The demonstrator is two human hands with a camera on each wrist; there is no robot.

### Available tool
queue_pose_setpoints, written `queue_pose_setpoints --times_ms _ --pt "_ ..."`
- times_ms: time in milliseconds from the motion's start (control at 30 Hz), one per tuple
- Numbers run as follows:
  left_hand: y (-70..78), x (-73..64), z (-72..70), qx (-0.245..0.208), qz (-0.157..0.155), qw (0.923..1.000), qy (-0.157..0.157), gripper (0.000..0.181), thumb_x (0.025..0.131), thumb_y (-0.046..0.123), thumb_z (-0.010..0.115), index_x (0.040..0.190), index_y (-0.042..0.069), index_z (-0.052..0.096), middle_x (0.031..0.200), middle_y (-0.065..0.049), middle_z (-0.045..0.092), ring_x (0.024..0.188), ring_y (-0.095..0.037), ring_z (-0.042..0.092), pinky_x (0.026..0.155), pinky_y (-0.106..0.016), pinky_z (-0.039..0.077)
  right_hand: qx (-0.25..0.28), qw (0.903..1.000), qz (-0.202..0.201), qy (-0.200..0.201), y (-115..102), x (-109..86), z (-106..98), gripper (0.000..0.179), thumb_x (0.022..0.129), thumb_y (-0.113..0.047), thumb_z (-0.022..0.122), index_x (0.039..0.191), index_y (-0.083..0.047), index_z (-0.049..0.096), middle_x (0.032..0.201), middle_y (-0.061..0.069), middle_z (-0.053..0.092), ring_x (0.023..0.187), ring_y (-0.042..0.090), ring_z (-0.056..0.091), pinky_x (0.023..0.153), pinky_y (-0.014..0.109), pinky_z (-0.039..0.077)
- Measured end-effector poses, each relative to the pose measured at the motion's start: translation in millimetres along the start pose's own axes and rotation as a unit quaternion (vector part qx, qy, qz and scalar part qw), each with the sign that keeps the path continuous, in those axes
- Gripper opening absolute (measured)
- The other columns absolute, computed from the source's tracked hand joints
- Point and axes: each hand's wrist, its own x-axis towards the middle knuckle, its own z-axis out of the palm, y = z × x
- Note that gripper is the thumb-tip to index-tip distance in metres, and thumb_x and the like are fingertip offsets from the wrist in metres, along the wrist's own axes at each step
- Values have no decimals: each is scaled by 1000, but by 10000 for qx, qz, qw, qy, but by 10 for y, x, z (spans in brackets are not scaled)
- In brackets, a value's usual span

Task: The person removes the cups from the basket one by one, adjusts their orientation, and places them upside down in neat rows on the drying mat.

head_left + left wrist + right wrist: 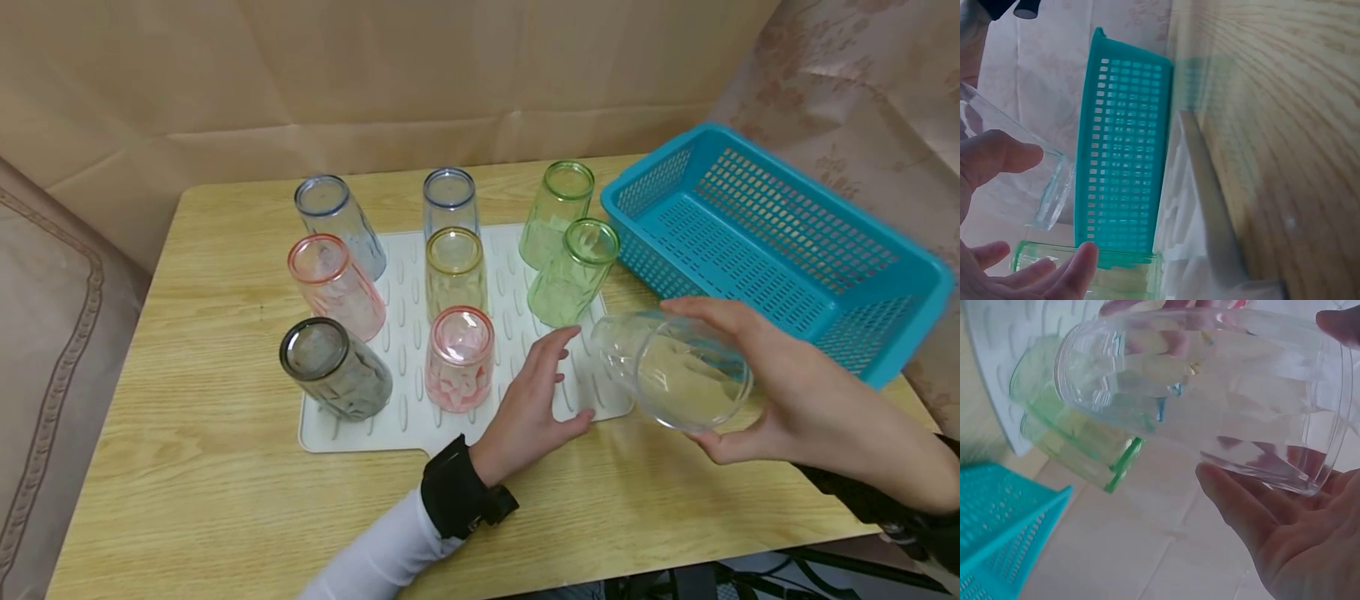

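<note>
My right hand [806,387] grips a clear drinking glass [693,375] around its wide end, thumb below and fingers above. Held in the air, the glass lies tilted, its wide end towards me and its narrow end over the right edge of a white draining board [405,429]. Just left of that narrow end is my left hand [528,408], thumb and fingers spread apart with nothing between them. In the left wrist view the left thumb [1007,156] overlaps the glass. A green glass [573,271] stands upside down beyond the left fingertips.
Several upturned glasses stand on the board, among them a grey one [337,371], a pink one [459,358], a yellow one [456,271] and a blue one [450,204]. A blue perforated basket [757,225] sits at the table's right. Cloth hangs behind the wooden table [202,400].
</note>
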Motion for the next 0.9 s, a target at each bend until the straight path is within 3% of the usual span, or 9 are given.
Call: queue_pose_setpoints --times_ms 167,533,900 --pt "-32 0 19 60 7 10000 44 92 74 5 80 147 9 25 146 -11 32 122 -29 47 93 -23 46 432 9990 -74 -87 -38 4 70 86 83 -53 61 136 11 38 132 15 50 118 11 47 98 12 34" --pt "-90 8 16 188 27 9998 -13 93 73 10 83 147 11 26 143 -10 35 124 -23 45 97 -29 43 719 9970 -192 -215 -87 43 116 84 83 -50 63 136 12 39 134 17 48 121 14 47 100 16 35" --pt "-124 40 -41 169 115 9981 -574 96 67 6 84 145 9 29 144 -11 37 131 -19 38 106 -31 34 1316 9901 -273 -411 -69 47 179 84 82 -44 69 135 13 37 135 20 46 123 16 46 100 17 37"
